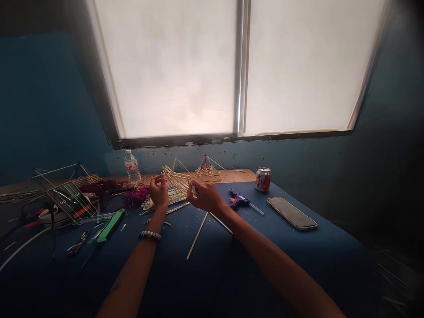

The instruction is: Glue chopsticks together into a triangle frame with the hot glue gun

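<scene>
The stick frame [177, 180] runs crosswise from the right hand [206, 195], pinching one end, to the curled left hand [159, 192], its grip unclear.

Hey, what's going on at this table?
Someone's right hand is gripping a framework of thin sticks. The left hand is at its other side; whether those fingers grip it is hard to tell. On the blue table, a glue gun lies to the right and a green cutter to the left.
</scene>
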Demonstrator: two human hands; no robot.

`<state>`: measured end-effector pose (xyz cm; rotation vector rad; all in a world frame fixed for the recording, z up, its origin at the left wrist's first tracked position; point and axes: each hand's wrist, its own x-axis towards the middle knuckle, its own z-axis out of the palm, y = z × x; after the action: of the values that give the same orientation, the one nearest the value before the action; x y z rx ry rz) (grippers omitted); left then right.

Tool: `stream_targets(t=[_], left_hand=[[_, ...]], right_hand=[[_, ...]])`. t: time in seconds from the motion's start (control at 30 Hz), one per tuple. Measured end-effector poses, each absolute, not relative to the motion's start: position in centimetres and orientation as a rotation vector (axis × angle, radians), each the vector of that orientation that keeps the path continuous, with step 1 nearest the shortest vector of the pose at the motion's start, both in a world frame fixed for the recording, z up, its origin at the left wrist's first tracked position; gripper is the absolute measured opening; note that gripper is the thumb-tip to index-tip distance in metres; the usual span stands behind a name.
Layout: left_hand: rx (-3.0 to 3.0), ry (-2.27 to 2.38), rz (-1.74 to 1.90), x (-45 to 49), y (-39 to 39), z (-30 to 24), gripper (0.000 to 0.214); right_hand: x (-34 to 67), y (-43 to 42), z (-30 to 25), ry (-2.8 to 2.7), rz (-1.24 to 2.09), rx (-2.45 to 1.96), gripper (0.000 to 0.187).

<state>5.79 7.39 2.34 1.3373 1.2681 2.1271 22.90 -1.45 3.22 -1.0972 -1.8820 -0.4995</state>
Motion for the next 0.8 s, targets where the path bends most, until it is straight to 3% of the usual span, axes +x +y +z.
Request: stream_targets(t=[0.8], left_hand=[[1.306, 1.697, 2.052, 5.42, 6.65, 2.86, 0.01]], right_hand=[[22.71, -1.18, 2.37, -2.012, -0.601, -1.035, 0.016]])
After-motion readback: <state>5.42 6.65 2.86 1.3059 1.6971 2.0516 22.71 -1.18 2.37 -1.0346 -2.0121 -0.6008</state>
